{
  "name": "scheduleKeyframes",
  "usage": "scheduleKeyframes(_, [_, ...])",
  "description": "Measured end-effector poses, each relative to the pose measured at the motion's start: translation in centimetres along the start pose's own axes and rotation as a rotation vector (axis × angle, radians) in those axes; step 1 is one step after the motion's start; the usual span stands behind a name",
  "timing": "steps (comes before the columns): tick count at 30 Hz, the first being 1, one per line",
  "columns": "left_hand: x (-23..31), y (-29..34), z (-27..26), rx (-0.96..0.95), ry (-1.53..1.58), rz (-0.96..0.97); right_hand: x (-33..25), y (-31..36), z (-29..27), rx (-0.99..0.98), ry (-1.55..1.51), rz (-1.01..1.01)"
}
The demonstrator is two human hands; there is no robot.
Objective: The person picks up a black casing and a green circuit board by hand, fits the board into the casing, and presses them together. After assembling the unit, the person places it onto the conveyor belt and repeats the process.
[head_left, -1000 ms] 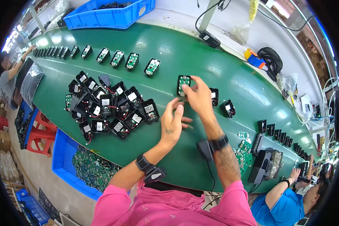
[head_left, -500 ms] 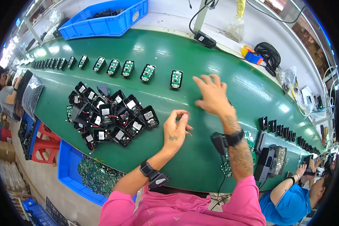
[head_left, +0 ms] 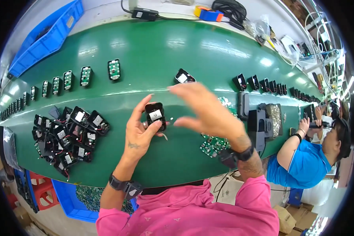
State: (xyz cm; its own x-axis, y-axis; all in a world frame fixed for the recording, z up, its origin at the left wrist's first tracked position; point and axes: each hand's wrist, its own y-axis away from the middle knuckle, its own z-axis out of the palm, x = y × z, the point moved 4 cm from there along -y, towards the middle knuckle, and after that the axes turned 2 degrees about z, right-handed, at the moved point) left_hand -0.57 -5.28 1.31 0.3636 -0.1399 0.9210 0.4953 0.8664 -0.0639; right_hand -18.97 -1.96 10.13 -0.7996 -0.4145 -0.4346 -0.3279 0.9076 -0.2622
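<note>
In front of me a small black plastic housing [head_left: 160,107] is held in my left hand [head_left: 136,136], the thumb across its lower end. A white square block sits inside it, and a short pale wire end hangs below. My right hand [head_left: 210,110] is just to the right of it, smeared by motion, thumb and fingers apart with nothing seen between them. Beyond its fingertips another black housing [head_left: 181,77] with a white block lies tilted on the green table [head_left: 145,43]. Loose green circuit boards [head_left: 213,146] lie partly behind my right wrist.
Housings with green boards [head_left: 114,70] form a row at far left; below them is a pile of black housings [head_left: 81,116]. More black housings [head_left: 240,82] line the right, beyond a black device [head_left: 257,122]. A person in blue [head_left: 303,157] works at right. A blue bin [head_left: 47,37] stands far left.
The view has swung right. My left hand, pinched before with no housing visible, now holds a black housing. My right hand has come back from the far side toward it.
</note>
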Motion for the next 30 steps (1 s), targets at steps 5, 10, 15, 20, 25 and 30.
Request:
scheduleKeyframes(5, [-0.8, 0.0, 1.1, -0.107, -0.03, -0.137, 8.0, 7.0, -4.5, -0.034, 0.249, 0.388])
scheduleKeyframes(10, [-1.7, 0.4, 0.3, -0.047, -0.096, -0.158, 10.4, 7.5, -2.1, -0.254, 0.16, 0.379])
scheduleKeyframes(15, [-1.9, 0.0, 0.2, -0.014, -0.252, -0.055, 10.4, 6.6, -2.7, -0.298, 0.286, 0.307])
scheduleKeyframes(20, [-1.7, 0.3, 0.3, 0.013, -0.149, -0.097, 5.7, 6.4, -2.8, -0.029, -0.443, 0.635])
scheduleKeyframes(25, [-1.5, 0.8, 0.9, -0.006, -0.132, -0.118, 0.2, 5.6, 2.4, 0.141, -1.266, 0.713])
scheduleKeyframes(30, [-1.3, 0.9, 1.1, -0.003, -0.148, -0.146, 0.1, 5.0, 5.1, 0.194, -1.258, 0.752])
